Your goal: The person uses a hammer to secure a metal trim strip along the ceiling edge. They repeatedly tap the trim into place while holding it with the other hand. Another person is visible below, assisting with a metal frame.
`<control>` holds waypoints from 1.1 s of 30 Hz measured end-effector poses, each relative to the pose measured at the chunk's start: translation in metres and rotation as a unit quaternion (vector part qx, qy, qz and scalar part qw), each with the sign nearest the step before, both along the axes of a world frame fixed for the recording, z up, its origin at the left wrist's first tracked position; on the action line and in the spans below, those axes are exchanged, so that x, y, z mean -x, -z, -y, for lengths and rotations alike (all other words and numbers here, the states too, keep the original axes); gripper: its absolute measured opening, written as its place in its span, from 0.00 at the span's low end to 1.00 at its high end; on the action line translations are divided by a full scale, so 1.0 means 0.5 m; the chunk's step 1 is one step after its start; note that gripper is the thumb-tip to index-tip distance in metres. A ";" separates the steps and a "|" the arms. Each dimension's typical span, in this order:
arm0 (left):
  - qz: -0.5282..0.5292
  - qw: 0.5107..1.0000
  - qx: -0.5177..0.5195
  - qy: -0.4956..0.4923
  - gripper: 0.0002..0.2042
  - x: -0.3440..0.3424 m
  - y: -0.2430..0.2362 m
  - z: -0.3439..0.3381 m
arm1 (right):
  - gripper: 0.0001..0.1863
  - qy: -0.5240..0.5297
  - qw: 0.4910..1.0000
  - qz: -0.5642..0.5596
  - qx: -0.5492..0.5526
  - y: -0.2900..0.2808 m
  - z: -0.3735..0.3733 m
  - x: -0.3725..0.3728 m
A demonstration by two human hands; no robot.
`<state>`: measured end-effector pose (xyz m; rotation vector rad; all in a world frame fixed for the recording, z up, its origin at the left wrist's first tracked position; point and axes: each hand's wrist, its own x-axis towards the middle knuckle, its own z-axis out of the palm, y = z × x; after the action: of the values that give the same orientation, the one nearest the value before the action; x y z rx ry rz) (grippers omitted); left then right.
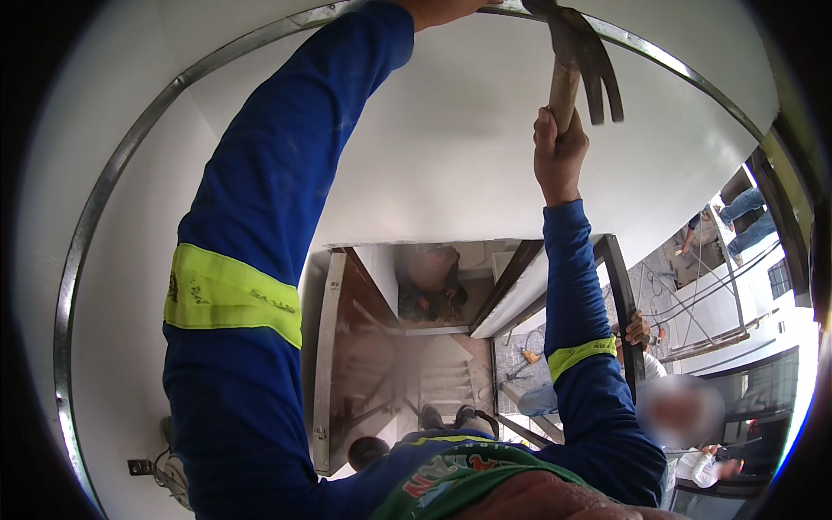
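Observation:
My right hand [562,160] is wrapped around the wooden handle of a claw hammer [586,54], raised high at the upper right. The hammer's dark metal head reaches the top edge of the picture, close to a thin metal strip [652,52]. That strip looks curved and runs along the white wall [433,147] in front of me. My left hand [438,10] is up beside the strip at the top edge. Its fingers are mostly cut off by the frame, so what they hold or touch is hidden.
Below me is an opening with a brown door panel [360,364] and wooden steps or slats [446,377]. A co-worker's hand [638,328] grips a dark post [617,286] at right. Beyond are scaffold bars [693,347] and other people. A cable box [140,467] hangs lower left.

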<state>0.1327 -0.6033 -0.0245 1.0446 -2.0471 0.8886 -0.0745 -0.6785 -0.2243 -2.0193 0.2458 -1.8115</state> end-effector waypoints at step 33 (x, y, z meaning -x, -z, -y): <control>0.104 0.950 0.133 -0.264 0.04 0.015 0.090 -0.108 | 0.25 -0.190 0.955 0.188 0.133 -0.027 -0.042 0.011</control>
<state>0.1249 -0.5491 -0.0696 1.4189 -1.7576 1.5575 -0.0798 -0.6576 -0.2110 -1.6799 -0.4883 -1.9945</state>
